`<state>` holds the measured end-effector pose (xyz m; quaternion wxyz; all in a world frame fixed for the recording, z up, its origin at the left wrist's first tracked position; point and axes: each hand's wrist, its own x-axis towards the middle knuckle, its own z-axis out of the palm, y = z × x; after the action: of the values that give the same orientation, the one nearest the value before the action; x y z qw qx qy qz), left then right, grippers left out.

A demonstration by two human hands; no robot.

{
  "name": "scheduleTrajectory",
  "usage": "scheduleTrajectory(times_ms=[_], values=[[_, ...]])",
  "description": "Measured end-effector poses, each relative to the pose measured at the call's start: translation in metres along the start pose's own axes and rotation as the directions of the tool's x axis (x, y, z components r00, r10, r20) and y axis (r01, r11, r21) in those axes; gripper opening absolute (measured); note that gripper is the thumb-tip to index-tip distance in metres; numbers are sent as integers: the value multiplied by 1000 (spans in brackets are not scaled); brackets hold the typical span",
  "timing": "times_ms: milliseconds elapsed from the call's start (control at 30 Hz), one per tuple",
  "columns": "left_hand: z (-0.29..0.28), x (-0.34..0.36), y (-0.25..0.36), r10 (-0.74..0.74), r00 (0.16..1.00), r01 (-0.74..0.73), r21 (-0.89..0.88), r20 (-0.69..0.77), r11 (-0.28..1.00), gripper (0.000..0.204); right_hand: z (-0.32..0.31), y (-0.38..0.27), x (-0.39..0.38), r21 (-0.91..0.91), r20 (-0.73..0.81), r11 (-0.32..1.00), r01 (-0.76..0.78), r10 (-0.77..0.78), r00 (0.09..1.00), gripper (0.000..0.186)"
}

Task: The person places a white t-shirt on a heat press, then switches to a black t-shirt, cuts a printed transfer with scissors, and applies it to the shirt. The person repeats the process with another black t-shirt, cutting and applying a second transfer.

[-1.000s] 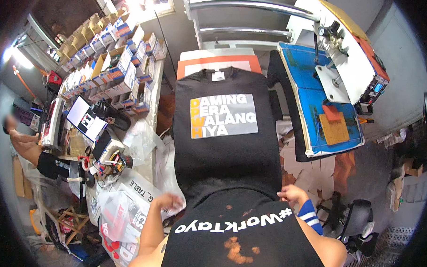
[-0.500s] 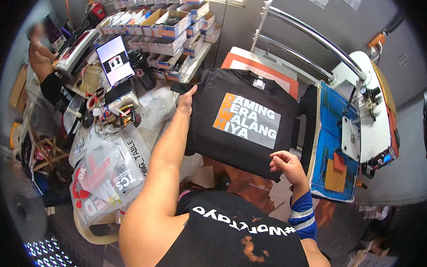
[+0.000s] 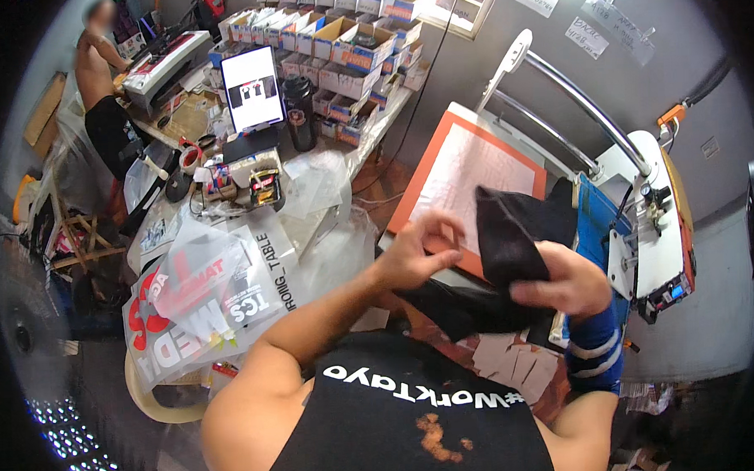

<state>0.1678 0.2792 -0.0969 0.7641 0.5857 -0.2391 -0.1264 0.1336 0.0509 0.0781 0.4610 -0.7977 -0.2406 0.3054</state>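
My right hand (image 3: 565,283) is closed on a black T-shirt (image 3: 514,239), which is folded over and bunched. Its printed front is hidden. Part of the cloth hangs low in front of my body, and more lies toward the blue pad at the right. My left hand (image 3: 419,252) is left of the shirt, with curved fingers and a gap between thumb and fingers; nothing shows in it. Beyond both hands, the heat press's pale lower plate with an orange-red border (image 3: 466,162) is largely uncovered. Motion blurs the fingers of both hands somewhat.
The press's white upper part (image 3: 663,217) and curved metal bars (image 3: 584,99) stand at right. A table at left holds plastic bags (image 3: 213,299), a lit tablet (image 3: 254,89) and a black tumbler (image 3: 300,114). Stacked boxes (image 3: 362,45) stand behind. Another person (image 3: 101,66) is at far left.
The T-shirt, spread flat over the plate with its print up, has been lifted and gathered to the right. My left hand has let go of its edge; my right hand now grips it.
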Motion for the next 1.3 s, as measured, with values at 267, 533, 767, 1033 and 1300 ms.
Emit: scheduleTrajectory(times_ms=[267,533,767,1033,1300], values=[[-27,7,-54,228,944,-304,357,240,884,37,32,-97,-18,-360,441,883,300,-122,889,19],[-149,-72,17,-97,993,102,-87,62,991,24,48,9,-122,-272,-826,816,-510,75,559,12],[-124,-71,75,240,958,-288,504,158,814,18,86,160,-142,-41,-918,828,-559,189,348,24],[-94,-54,66,199,970,-73,608,-143,791,17,54,245,-161,131,-920,948,-291,225,320,27],[-74,-23,34,140,839,132,448,-525,884,45,-8,260,-183,236,-848,949,210,95,521,20]])
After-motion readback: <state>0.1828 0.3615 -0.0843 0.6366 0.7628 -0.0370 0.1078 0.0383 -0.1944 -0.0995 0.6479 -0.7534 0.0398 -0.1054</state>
